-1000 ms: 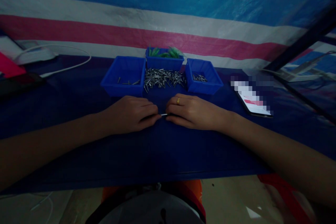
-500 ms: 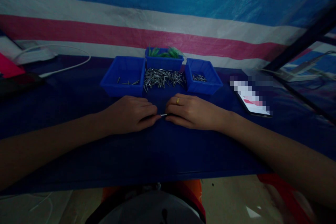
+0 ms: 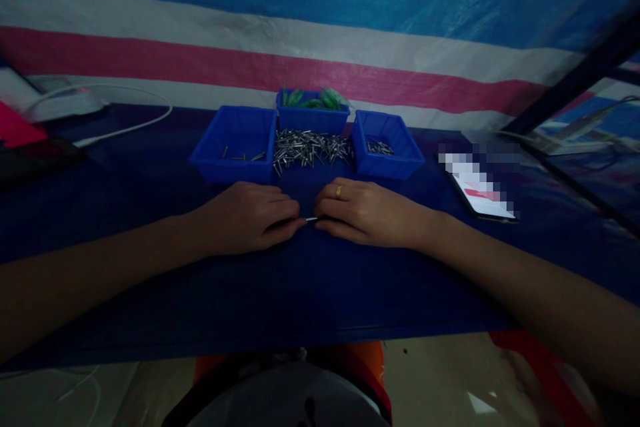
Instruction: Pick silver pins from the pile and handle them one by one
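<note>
Between my two hands a thin silver metal pin (image 3: 311, 219), rivet-like in shape, lies level just over the blue tabletop. My left hand (image 3: 263, 217) is closed, pinching its left end between thumb and fingers. At the other end, my right hand (image 3: 355, 211), with a gold ring on one finger, is closed around the pin; most of the piece is hidden by the fingers. Beyond the hands is a heap of similar metal pins (image 3: 310, 147). A blue bin (image 3: 207, 159) at left holds a few pins, and a smaller blue bin (image 3: 395, 165) at right holds several.
Behind the heap stands another blue bin (image 3: 313, 121) with green plastic-looking material (image 3: 320, 102). A lit phone (image 3: 480, 193) lies at right. On the left are a white cable (image 3: 135, 125) and a dark object (image 3: 40, 159). A striped tarp (image 3: 320, 33) closes off the back.
</note>
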`<state>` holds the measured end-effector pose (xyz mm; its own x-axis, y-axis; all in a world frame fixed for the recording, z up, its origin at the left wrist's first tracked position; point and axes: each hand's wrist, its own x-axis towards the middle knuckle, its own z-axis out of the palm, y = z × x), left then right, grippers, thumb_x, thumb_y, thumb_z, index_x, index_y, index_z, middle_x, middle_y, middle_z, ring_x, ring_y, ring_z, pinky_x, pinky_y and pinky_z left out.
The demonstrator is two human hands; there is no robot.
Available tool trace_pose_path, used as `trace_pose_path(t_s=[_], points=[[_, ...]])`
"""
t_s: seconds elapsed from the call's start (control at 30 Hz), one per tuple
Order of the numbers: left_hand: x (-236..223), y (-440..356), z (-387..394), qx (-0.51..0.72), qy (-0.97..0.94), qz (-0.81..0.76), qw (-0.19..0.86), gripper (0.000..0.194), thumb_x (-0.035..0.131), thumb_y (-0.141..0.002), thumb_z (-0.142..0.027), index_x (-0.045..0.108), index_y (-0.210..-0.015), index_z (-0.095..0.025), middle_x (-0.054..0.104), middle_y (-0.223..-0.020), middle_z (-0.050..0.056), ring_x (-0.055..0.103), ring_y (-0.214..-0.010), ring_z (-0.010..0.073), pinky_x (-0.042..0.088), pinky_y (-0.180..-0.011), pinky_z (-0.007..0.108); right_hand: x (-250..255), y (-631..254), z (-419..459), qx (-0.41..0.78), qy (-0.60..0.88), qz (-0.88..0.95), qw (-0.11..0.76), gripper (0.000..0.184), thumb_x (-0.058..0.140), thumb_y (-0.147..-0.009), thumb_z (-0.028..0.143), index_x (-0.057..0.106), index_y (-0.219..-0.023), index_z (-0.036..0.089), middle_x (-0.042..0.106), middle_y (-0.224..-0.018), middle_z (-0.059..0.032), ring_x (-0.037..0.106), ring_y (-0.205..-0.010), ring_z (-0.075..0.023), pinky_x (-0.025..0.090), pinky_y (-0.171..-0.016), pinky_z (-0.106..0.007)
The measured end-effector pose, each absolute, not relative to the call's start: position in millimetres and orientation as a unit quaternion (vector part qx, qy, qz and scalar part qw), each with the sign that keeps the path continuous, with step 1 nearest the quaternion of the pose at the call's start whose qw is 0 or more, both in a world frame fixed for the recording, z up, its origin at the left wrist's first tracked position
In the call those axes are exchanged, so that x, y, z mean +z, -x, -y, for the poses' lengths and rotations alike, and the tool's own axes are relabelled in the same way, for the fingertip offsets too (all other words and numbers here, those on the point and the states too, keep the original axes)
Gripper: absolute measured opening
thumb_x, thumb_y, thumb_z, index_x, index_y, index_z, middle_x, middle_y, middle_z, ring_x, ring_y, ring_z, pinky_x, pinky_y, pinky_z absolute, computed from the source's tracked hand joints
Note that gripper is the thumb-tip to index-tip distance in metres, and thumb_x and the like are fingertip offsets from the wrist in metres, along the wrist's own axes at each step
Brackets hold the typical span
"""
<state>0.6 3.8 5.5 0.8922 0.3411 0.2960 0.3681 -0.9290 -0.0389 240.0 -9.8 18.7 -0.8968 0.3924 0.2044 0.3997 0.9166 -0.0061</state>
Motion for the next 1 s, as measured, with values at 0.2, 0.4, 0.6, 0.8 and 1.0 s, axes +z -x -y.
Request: trace_pose_path(t_s=[0.2,0.4,0.6,0.8,1.0], points=[[5.4,0.1,-4.4,-0.127,0.973,0.188,0.043,0.041,0.034,-0.102,-0.032,0.062,-0.076,-0.016,0.058,-0.065,0.001,0.053,-0.060,0.0124,0.037,-0.058,0.025,18.3,-240.0,9.3,-0.018,0.200,0.974,0.102,0.029,0.042,-0.101,0.028,0.064,-0.100,0.009,0.064,-0.097,-0.0117,0.059,-0.089,-0.0205,0.051,-0.084,-0.035],[5.6,0.0,-5.3,-0.123,0.973,0.190,0.034,0.039,0.035,-0.101,-0.030,0.061,-0.077,-0.016,0.057,-0.065,0.000,0.054,-0.060,0.0119,0.037,-0.058,0.024,17.5,-240.5,8.3,-0.013,0.204,0.974,0.102,0.028,0.042,-0.101,0.027,0.064,-0.100,0.009,0.064,-0.097,-0.0116,0.059,-0.089,-0.0206,0.051,-0.084,-0.036],[5.6,-1.4,-3.8,-0.128,0.973,0.190,0.038,0.038,0.036,-0.101,-0.032,0.062,-0.078,-0.016,0.058,-0.067,0.001,0.055,-0.062,0.0125,0.039,-0.060,0.025,17.6,-236.2,13.2,-0.024,0.218,0.971,0.097,0.028,0.042,-0.101,0.028,0.064,-0.099,0.010,0.064,-0.096,-0.0113,0.058,-0.088,-0.0199,0.050,-0.083,-0.034],[5.2,-1.3,-3.7,-0.138,0.971,0.188,0.042,0.035,0.038,-0.100,-0.029,0.060,-0.076,-0.016,0.057,-0.067,0.000,0.054,-0.061,0.0127,0.038,-0.060,0.025,13.0,-230.7,18.8,-0.056,0.242,0.963,0.106,0.031,0.039,-0.102,0.028,0.064,-0.096,0.012,0.063,-0.093,-0.0109,0.056,-0.083,-0.0192,0.048,-0.078,-0.034],[4.7,-1.0,-3.4,-0.147,0.970,0.189,0.031,0.035,0.038,-0.100,-0.032,0.061,-0.080,-0.016,0.059,-0.071,0.001,0.056,-0.063,0.0122,0.040,-0.061,0.024,14.8,-233.4,16.0,-0.065,0.228,0.966,0.101,0.029,0.039,-0.101,0.025,0.063,-0.093,0.011,0.062,-0.090,-0.0094,0.055,-0.082,-0.0193,0.048,-0.078,-0.032]])
